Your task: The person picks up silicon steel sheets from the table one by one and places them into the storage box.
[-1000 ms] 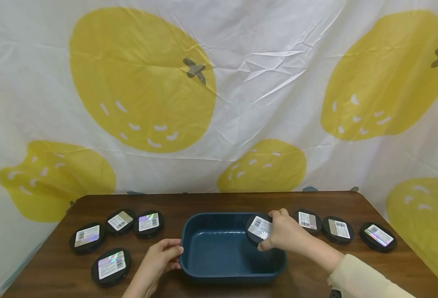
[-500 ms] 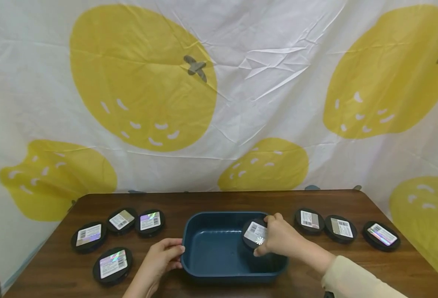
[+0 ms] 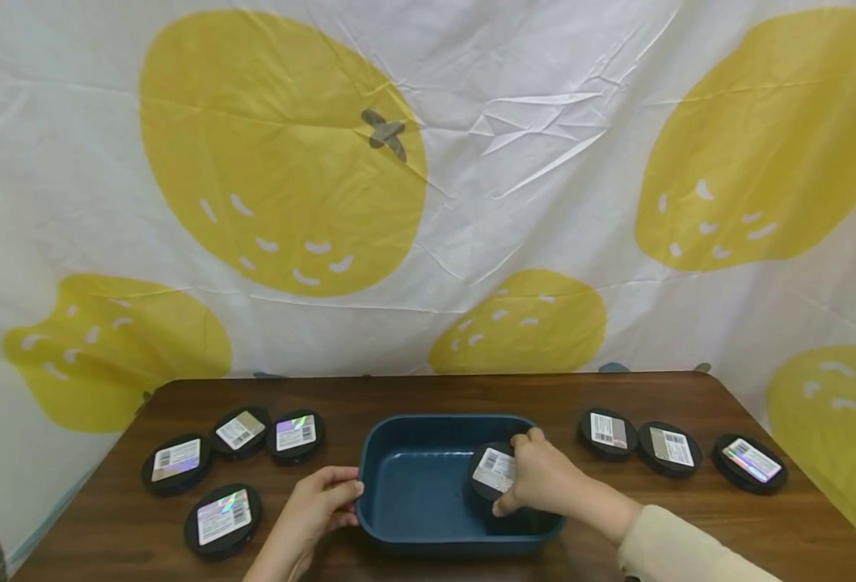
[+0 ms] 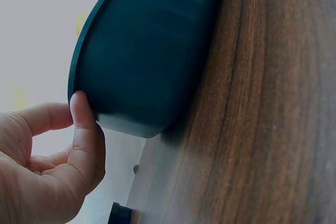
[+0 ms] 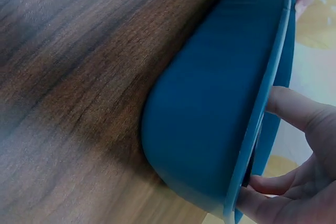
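A dark blue rectangular bin (image 3: 420, 485) stands on the wooden table. At its left end my left hand (image 3: 309, 511) pinches the rim between thumb and fingers, as the left wrist view also shows with the hand (image 4: 63, 166) on the bin's edge (image 4: 142, 51). My right hand (image 3: 547, 485) grips a flat round black container (image 3: 495, 469) with a white barcode label, lowered inside the right part of the bin. It is tilted, and I cannot tell whether it touches the bin's floor. The right wrist view shows only a dark sliver of it past the bin wall (image 5: 210, 93).
Several similar labelled black round containers lie on the table (image 3: 413, 396): a group on the left, including one container (image 3: 222, 520) near the front, and three on the right, such as the outermost container (image 3: 749, 463). A lemon-patterned cloth (image 3: 529, 202) hangs behind.
My right hand has moved left and down with the round black container, deeper into the bin. The left hand has stayed on the rim.
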`<state>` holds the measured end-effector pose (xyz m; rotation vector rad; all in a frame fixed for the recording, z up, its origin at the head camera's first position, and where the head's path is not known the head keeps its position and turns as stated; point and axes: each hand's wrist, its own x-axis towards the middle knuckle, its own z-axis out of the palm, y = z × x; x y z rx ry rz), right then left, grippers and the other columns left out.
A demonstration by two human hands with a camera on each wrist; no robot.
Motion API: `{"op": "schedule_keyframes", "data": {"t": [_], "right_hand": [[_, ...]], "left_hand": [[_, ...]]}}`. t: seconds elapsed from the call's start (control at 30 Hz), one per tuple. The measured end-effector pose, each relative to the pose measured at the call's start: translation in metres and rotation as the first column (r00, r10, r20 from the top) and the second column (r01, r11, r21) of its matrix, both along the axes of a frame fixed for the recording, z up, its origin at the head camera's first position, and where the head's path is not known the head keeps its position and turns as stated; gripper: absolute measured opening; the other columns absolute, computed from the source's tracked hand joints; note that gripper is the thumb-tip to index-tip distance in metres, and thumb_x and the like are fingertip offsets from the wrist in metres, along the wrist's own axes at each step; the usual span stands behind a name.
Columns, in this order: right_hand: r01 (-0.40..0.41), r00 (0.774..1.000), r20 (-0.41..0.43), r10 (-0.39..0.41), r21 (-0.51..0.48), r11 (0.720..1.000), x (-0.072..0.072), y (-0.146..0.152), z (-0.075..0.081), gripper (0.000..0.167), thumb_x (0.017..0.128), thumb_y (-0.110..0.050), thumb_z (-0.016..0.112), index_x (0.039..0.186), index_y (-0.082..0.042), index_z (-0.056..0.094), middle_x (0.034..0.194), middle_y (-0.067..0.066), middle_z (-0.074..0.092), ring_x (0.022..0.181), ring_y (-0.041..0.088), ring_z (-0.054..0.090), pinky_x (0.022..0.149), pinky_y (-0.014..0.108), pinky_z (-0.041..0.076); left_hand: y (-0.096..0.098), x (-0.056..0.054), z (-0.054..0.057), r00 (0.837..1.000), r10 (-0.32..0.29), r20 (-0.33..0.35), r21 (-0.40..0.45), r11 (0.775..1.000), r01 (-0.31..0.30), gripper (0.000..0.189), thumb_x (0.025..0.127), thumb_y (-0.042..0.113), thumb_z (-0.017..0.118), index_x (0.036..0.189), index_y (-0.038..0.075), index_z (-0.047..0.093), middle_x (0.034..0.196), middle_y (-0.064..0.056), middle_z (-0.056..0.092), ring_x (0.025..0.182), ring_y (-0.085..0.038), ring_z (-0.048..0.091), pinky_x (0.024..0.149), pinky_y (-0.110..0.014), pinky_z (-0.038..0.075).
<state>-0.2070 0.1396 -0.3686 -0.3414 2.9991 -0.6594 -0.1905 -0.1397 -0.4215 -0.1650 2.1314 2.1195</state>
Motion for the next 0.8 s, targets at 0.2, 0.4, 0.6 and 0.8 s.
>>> {"op": "schedule_keyframes", "data": {"t": [0.2, 0.4, 0.6, 0.8], "right_hand": [[-0.053, 0.998, -0.013, 0.054, 0.033, 0.998, 0.0, -0.002, -0.005, 0.074, 0.045, -0.025, 0.092, 0.098, 0.012, 0.056, 0.083, 0.013, 0.046, 0.067, 0.021, 0.047, 0.059, 0.036, 0.046], [-0.065, 0.998, 0.02, 0.064, 0.045, 0.997, -0.001, -0.003, -0.009, 0.072, 0.046, -0.025, 0.092, 0.097, 0.011, 0.057, 0.083, 0.013, 0.046, 0.069, 0.022, 0.046, 0.061, 0.037, 0.046], [-0.049, 0.998, 0.044, 0.045, 0.081, 0.996, -0.002, -0.003, -0.012, 0.076, 0.046, -0.026, 0.092, 0.1, 0.014, 0.056, 0.086, 0.016, 0.047, 0.068, 0.022, 0.047, 0.063, 0.039, 0.048], [-0.067, 0.998, 0.019, 0.066, 0.1, 0.993, -0.001, -0.005, -0.014, 0.072, 0.044, -0.024, 0.092, 0.095, 0.013, 0.057, 0.082, 0.014, 0.047, 0.067, 0.022, 0.046, 0.062, 0.039, 0.047]], "left_hand": [[0.001, 0.0, 0.0, 1.0, 0.002, -0.006, 0.0, 1.0, -0.002, 0.033, 0.087, 0.002, 0.057, 0.113, -0.017, 0.05, 0.077, -0.007, 0.057, 0.063, -0.014, 0.054, 0.055, -0.024, 0.049], [0.0, 0.001, 0.0, 1.0, -0.002, 0.003, 0.005, 1.0, 0.002, 0.033, 0.086, 0.002, 0.057, 0.113, -0.017, 0.05, 0.075, -0.006, 0.057, 0.063, -0.014, 0.053, 0.054, -0.024, 0.049], [-0.001, 0.001, 0.0, 1.0, -0.007, 0.003, 0.008, 1.0, 0.007, 0.033, 0.087, 0.002, 0.057, 0.113, -0.017, 0.05, 0.075, -0.006, 0.057, 0.063, -0.014, 0.053, 0.054, -0.024, 0.049], [-0.002, 0.001, 0.001, 1.0, -0.011, 0.01, 0.016, 1.0, 0.01, 0.033, 0.087, 0.002, 0.056, 0.114, -0.017, 0.049, 0.077, -0.006, 0.058, 0.063, -0.014, 0.054, 0.055, -0.024, 0.049]]}}
